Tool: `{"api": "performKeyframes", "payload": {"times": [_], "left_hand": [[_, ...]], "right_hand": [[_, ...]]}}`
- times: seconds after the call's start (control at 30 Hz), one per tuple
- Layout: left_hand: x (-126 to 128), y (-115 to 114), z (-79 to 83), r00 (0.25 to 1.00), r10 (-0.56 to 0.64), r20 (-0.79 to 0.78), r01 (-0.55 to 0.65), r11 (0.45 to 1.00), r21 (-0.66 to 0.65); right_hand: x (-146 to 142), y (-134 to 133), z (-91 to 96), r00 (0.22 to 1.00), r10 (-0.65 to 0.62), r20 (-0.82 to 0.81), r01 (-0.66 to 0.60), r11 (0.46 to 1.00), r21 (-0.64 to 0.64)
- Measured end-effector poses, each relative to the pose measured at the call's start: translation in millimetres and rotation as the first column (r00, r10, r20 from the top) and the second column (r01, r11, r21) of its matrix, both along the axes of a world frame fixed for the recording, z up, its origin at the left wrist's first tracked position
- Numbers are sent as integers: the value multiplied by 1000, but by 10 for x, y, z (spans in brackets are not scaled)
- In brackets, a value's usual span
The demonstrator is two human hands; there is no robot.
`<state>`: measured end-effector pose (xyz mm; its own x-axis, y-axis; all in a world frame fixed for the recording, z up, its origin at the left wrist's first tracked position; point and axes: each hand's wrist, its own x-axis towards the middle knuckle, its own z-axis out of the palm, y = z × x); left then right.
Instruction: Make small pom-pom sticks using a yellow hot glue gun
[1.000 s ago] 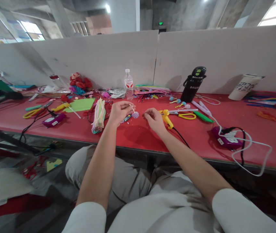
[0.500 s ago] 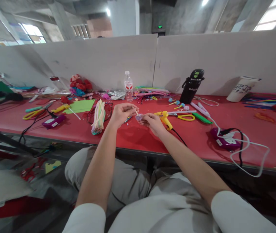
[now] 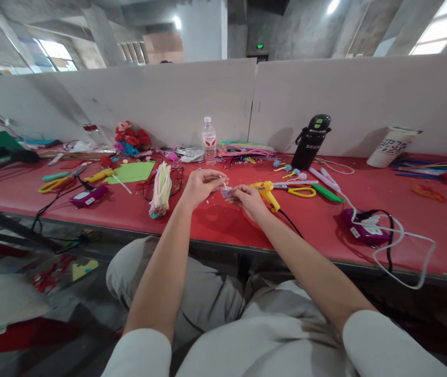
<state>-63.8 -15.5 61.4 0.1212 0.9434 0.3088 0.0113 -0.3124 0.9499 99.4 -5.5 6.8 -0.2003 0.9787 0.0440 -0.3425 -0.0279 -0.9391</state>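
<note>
Between the fingertips of my left hand (image 3: pixel 200 187) is a thin pale stick (image 3: pixel 224 181), pointing down toward a small purple fuzzy piece (image 3: pixel 225 192). My right hand (image 3: pixel 247 200) pinches that purple piece from its right side. Whether stick and piece touch is too small to tell. Just right of my right hand lies a yellow glue gun (image 3: pixel 267 193). Past it are scissors with yellow handles (image 3: pixel 302 192) and several small stemmed pieces with blue or pink heads (image 3: pixel 287 168). A bundle of pastel pipe cleaners (image 3: pixel 161 189) rests left of my left hand.
A water bottle (image 3: pixel 209 144) and a black flask (image 3: pixel 310 144) stand along the white partition (image 3: pixel 160 99). At right lie a green pen-like tool (image 3: pixel 327 193) and a purple power block (image 3: pixel 359 230) with loose white cable. Green paper sheets (image 3: pixel 133 173) are at left.
My left hand has shifted slightly right and down, bringing the stick lower at the purple piece. My right hand keeps its pinch, almost unmoved.
</note>
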Motion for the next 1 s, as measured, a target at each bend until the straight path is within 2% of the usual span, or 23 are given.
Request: {"api": "performKeyframes", "payload": {"times": [0.5,0.7,0.77,0.83,0.93,1.0], "left_hand": [[20,11,-32,999,-17,-34,18,1000,20],[-48,60,-39,998,52,21,-52,999,0],[-75,67,-36,997,79,21,-79,997,-13],[-96,69,-31,995,97,12,-97,995,-22],[-116,75,-30,994,110,4,-110,994,-20],[-128,85,-39,994,112,0,-112,994,-9]], "right_hand": [[-15,12,-36,999,-34,16,34,999,3],[61,34,2,999,-39,28,39,999,15],[134,18,17,994,-44,99,39,998,56],[242,-37,45,968,-33,248,-2,990,141],[478,-181,119,852,-55,520,-138,936,325],[673,-276,180,762,-89,642,-200,910,364]]}}
